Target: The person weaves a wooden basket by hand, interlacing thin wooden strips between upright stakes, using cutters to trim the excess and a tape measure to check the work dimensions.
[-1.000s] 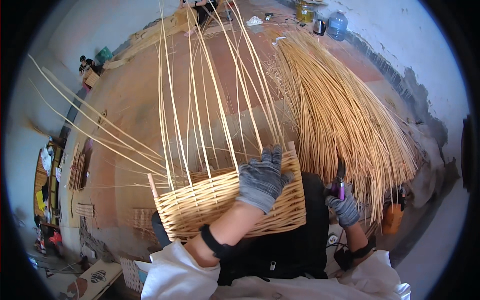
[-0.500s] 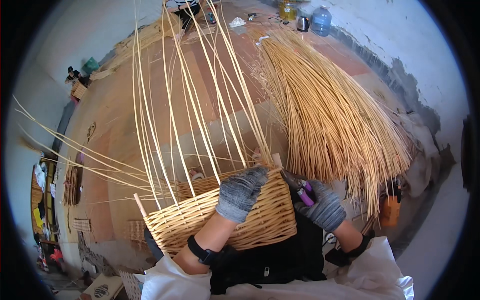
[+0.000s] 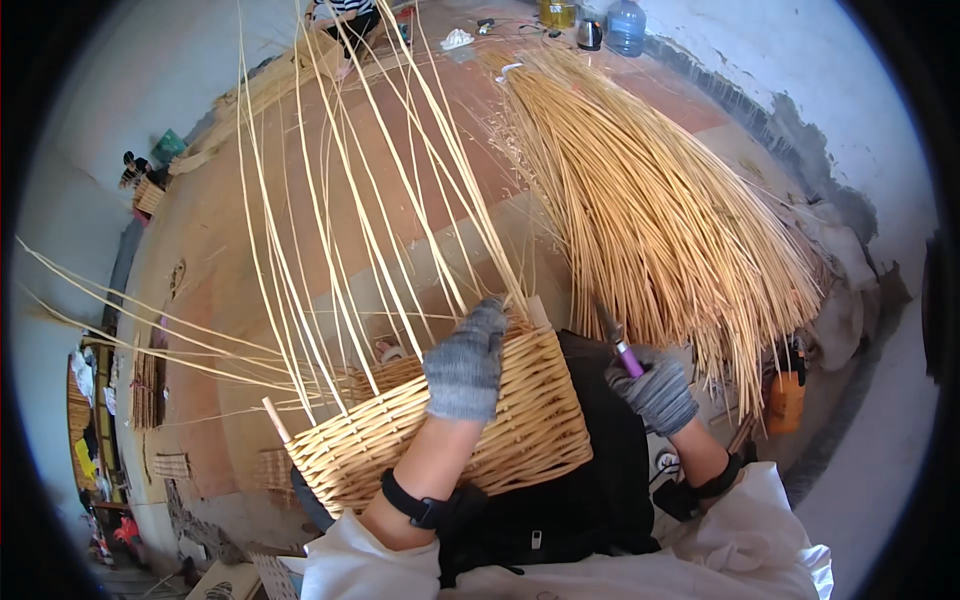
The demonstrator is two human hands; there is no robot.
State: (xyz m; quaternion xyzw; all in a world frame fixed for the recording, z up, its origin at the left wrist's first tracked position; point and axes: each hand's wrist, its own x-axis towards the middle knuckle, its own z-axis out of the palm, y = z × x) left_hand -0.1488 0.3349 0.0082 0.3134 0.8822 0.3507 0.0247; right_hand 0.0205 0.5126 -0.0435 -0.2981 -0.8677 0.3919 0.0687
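Note:
A woven wicker basket (image 3: 530, 400) rests across my lap, long pale stakes (image 3: 400, 240) rising from its rim and more splaying out to the left. My left hand (image 3: 462, 360), in a grey knit glove, is closed on the basket's top edge near its right end, its fingertips partly hidden. My right hand (image 3: 655, 395), also gloved, grips purple-handled pruning shears (image 3: 625, 355) just right of the basket, their dark blades pointing up and away from me.
A large heap of cane (image 3: 660, 210) lies ahead right, beside an orange container (image 3: 785, 400). Two other people (image 3: 135, 172) sit farther back. A water bottle (image 3: 625, 28) and kettle (image 3: 590, 35) stand by the wall; a shelf (image 3: 90, 420) is at left.
The basket and my left hand have shifted leftward in view. My right hand brought the shears to the basket's right end half a second ago, and now holds them back to the right.

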